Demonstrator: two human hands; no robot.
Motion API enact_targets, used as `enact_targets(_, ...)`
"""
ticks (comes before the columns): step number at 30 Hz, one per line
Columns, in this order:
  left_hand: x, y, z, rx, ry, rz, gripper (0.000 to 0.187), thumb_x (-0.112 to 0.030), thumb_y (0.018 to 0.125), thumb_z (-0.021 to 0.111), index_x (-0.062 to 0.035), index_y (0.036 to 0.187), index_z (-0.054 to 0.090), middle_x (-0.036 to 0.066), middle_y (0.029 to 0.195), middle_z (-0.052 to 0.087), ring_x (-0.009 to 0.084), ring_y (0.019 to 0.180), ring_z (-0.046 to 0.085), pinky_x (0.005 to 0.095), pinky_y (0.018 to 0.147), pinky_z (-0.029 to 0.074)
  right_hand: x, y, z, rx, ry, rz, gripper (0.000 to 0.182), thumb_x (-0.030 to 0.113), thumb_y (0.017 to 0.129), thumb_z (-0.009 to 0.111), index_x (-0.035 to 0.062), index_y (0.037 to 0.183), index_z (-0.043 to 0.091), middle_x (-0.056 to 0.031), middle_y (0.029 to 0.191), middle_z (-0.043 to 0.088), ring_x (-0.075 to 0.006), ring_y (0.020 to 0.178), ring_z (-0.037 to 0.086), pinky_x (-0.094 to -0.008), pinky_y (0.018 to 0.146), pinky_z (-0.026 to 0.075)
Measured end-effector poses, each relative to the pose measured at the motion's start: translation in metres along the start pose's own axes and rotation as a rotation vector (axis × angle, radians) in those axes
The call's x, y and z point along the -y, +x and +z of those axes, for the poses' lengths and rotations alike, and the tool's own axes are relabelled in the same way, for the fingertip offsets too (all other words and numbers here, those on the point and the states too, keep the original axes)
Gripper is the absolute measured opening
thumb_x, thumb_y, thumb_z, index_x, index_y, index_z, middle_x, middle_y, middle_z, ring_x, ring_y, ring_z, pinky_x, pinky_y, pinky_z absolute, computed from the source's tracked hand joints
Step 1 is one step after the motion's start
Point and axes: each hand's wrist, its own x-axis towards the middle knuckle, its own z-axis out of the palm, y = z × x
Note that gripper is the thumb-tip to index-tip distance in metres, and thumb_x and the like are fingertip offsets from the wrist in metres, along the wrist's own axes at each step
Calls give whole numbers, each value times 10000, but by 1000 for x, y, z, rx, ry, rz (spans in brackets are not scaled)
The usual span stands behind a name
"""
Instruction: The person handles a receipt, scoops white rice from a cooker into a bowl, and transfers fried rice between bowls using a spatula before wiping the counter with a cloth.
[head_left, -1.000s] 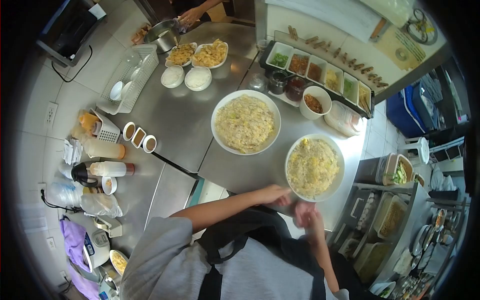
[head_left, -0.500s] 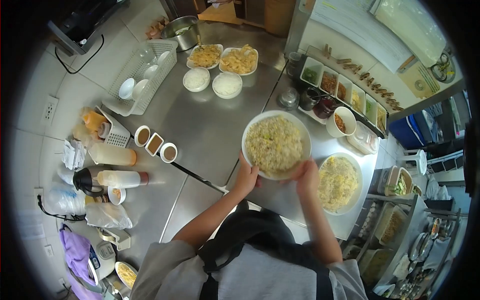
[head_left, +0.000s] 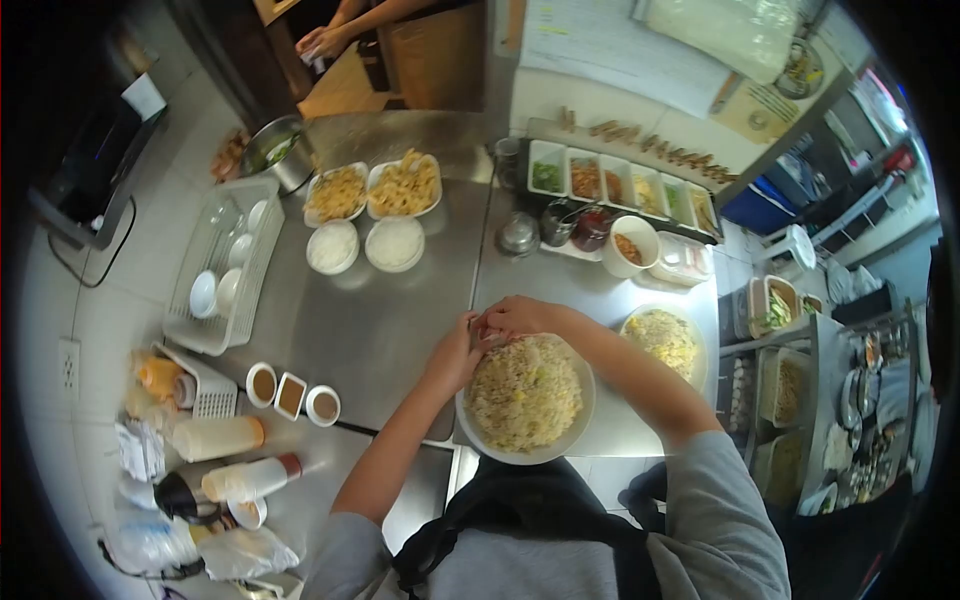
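Observation:
A white plate (head_left: 586,412) heaped with fried rice (head_left: 525,392) is at the counter's front edge, close to my body. My left hand (head_left: 458,352) is closed beside the plate's upper-left rim. My right hand (head_left: 522,316) reaches across above the plate, and its fingers meet those of my left hand. Something small, pinkish and pale shows between the fingertips, too covered to name. To the right stands a second plate (head_left: 702,362) of fried rice.
Rice bowls (head_left: 332,247) and fried-food dishes (head_left: 405,187) stand at the back. Sauce dishes (head_left: 290,396) and squeeze bottles (head_left: 250,478) are left. A topping rack (head_left: 620,185) and white tub (head_left: 632,246) sit back right. Another person's hands (head_left: 325,42) show beyond the counter.
The held plate has been brought down and nearer my body, and my hands have left its lower rim. Both hands now meet at its upper-left side. My view has shifted.

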Motion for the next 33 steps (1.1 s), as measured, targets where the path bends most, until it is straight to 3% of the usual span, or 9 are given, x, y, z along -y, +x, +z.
enact_targets(3, -5, 0, -5, -7, -22, -39, 478, -236, 924, 571, -73, 1350, 428, 257, 917, 649, 396, 902, 643, 419, 768, 491, 34, -53, -15, -361, -235, 79, 310, 218, 869, 564, 107, 1140, 666, -125, 1086, 678, -283, 946, 652, -370, 796, 533)
enact_targets(7, 25, -18, 1, -136, -72, 121, 358, -219, 948, 529, -62, 1269, 540, 248, 922, 656, 387, 899, 647, 412, 768, 495, -72, -50, -68, -491, -678, -153, 355, 199, 751, 637, 119, 1091, 698, -134, 1090, 678, -311, 963, 650, -396, 831, 529)
enact_targets(11, 17, -46, 14, -355, -168, -19, 321, -206, 977, 467, -39, 1230, 570, 234, 943, 665, 384, 907, 649, 404, 789, 493, -57, -123, -103, -634, -543, -131, 262, 235, 764, 674, 123, 995, 729, -112, 1018, 704, -268, 870, 673, -380, 793, 535)
enact_targets(13, 13, -56, 22, -400, -188, -129, 318, -206, 986, 446, -27, 1219, 566, 225, 944, 669, 375, 919, 652, 402, 804, 488, -49, -165, -149, -872, -386, -44, 202, 289, 805, 678, 114, 873, 752, -100, 867, 721, -258, 744, 677, -367, 722, 534)
enact_targets(16, 10, -69, 41, -468, -77, -149, 344, -234, 1002, 426, 27, 1179, 562, 200, 913, 673, 290, 775, 677, 353, 699, 522, -52, -225, -246, -1370, -381, 143, 396, 452, 874, 596, 92, 808, 749, -132, 695, 680, -276, 696, 673, -385, 691, 516)
enact_targets(19, -27, -79, 47, -297, -283, -524, 348, -277, 1010, 403, 17, 1098, 568, 160, 811, 661, 235, 543, 642, 307, 491, 513, -98, -266, -331, -1683, -596, 130, 229, 260, 874, 589, 122, 991, 730, -160, 945, 690, -331, 868, 652, -420, 816, 510)
enact_targets(22, -28, -85, 79, -366, -518, -501, 347, -277, 1015, 372, 13, 1096, 544, 141, 768, 649, 201, 423, 602, 296, 366, 495, -116, -282, -364, -1496, -836, 126, 341, 171, 781, 674, 162, 1121, 698, -125, 1211, 615, -346, 1100, 549, -400, 961, 451)
enact_targets(25, -44, -88, 98, -389, -735, -649, 346, -295, 1013, 377, 1, 1132, 512, 132, 768, 648, 207, 453, 616, 298, 384, 511, -114, -273, -367, -1378, -962, -48, 350, 183, 766, 698, 163, 1115, 702, -109, 1186, 632, -335, 1095, 552, -403, 955, 454)
enact_targets(33, -57, -88, 117, -474, -856, -650, 451, -432, 989, 412, -14, 1139, 490, 135, 835, 646, 211, 573, 650, 306, 488, 558, -117, -252, -383, -1289, -952, -306, 209, 201, 818, 685, 90, 989, 732, -134, 923, 689, -314, 923, 627, -397, 815, 490)
